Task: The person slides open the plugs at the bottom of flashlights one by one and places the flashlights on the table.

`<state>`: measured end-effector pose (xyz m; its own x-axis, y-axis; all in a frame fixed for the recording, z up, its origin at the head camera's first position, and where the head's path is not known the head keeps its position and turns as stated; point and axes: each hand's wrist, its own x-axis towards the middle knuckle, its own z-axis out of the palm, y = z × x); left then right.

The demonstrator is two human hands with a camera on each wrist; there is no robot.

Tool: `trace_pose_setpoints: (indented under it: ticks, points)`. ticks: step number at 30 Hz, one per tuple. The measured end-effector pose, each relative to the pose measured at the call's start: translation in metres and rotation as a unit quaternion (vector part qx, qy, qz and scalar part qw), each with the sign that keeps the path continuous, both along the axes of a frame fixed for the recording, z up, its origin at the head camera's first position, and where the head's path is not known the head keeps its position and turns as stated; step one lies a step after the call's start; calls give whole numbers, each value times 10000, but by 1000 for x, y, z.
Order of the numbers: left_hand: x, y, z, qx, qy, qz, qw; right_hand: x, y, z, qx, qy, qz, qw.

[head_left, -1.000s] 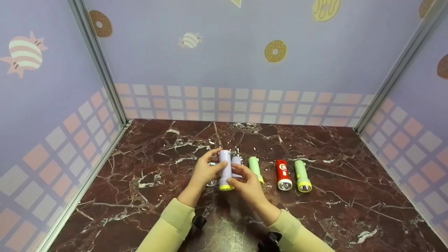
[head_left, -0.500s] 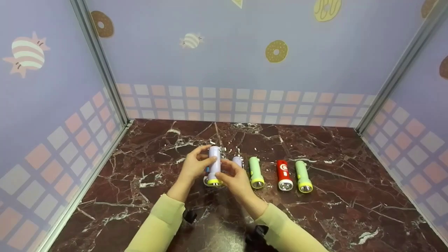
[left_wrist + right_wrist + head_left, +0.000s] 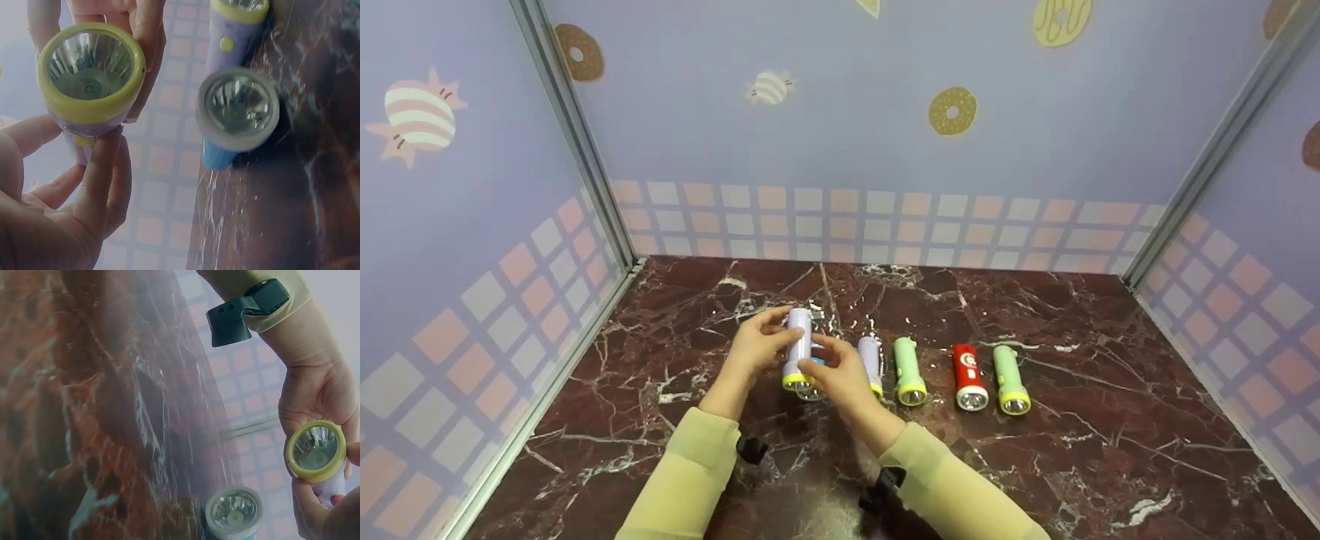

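Note:
A lilac flashlight with a yellow rim (image 3: 798, 349) is held above the table, its lens end toward me. My left hand (image 3: 756, 346) grips its body from the left, thumb across the front. From the right, my right hand (image 3: 846, 376) pinches it near the head with thumb and fingers. The left wrist view gives a close look at the reflector (image 3: 90, 64) and its yellow rim, with fingers on both sides. Just behind and below lies a blue flashlight with a white rim (image 3: 237, 107), mostly covered by the hands in the head view.
Right of the hands, a row of flashlights lies on the dark red marbled table (image 3: 1072, 465): another lilac one (image 3: 870, 356), a green one (image 3: 908, 367), a red one (image 3: 967, 371) and a second green one (image 3: 1009, 375). Patterned lilac walls (image 3: 870, 142) enclose the back and sides.
Both hands have carried the lilac flashlight leftward and slightly away, from over the other lilac flashlight to over the blue one. The row on the right has stayed put and is more visible.

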<state>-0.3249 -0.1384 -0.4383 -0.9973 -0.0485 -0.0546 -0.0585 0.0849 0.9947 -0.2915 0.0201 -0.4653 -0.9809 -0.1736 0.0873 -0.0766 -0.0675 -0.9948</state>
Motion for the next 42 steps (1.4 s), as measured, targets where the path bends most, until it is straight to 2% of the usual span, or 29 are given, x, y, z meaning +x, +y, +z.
trace_pose_setpoints:
  ticks: [9,16,23,30,34,42]
  points:
    - [-5,-19,-1,-333,-180,87,9992,-5,-21,3,89,-329,-54,9994]
    - [-8,-32,-1,-760,-440,55,9961,-5,-35,3,214,-256,-85,9994]
    - [-12,-42,-4,-844,-555,60,9949,-4,-47,-1,290,-267,-59,9992]
    - [-17,-51,-8,-857,-703,-17,9938,0,-54,-4,382,-475,-22,9981]
    - [-19,-55,-11,-967,-750,13,9925,3,-57,-6,634,-470,47,9969]
    - [-22,-58,-21,-1248,-890,52,9882,5,-59,-14,1366,-31,340,9900]
